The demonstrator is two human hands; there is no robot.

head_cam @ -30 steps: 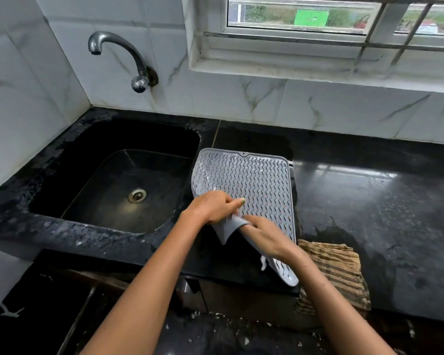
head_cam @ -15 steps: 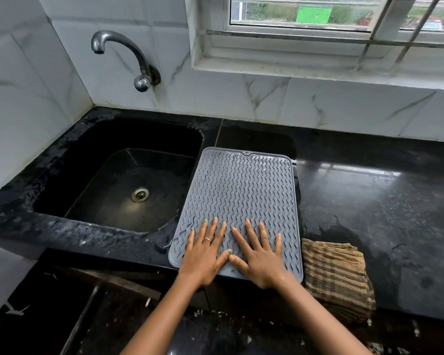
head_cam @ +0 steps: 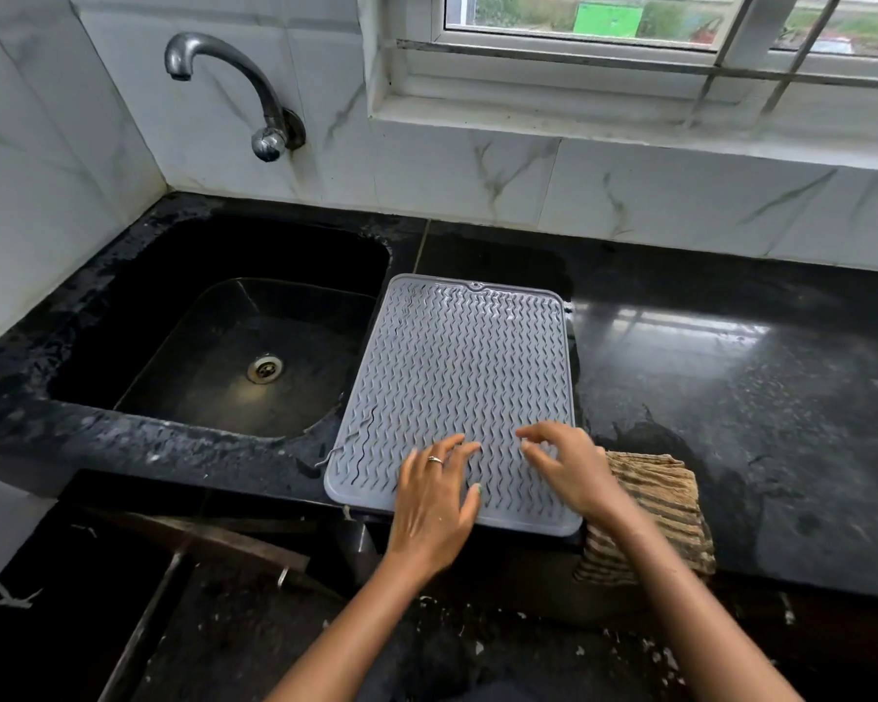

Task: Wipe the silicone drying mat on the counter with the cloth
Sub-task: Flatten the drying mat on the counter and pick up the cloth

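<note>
A grey silicone drying mat (head_cam: 457,377) with a wavy ribbed surface lies flat on the black counter (head_cam: 731,397), its near edge at the counter's front. My left hand (head_cam: 434,504) hovers over the mat's near edge with loose fingers and holds nothing. Over the mat's near right corner, my right hand (head_cam: 571,466) has its fingers lightly bent and is also empty. A brown striped cloth (head_cam: 655,509) lies folded on the counter just right of the mat, partly behind my right wrist and draped over the front edge.
A black sink (head_cam: 234,347) with a metal drain sits directly left of the mat. A chrome tap (head_cam: 254,98) juts from the marble wall above it. A window sill runs along the back wall. The counter to the right looks wet.
A second ago both hands were unrolling the curled mat. Then they pressed it flat with spread fingers. Now both have lifted off and shifted right, the right hand nearer the cloth.
</note>
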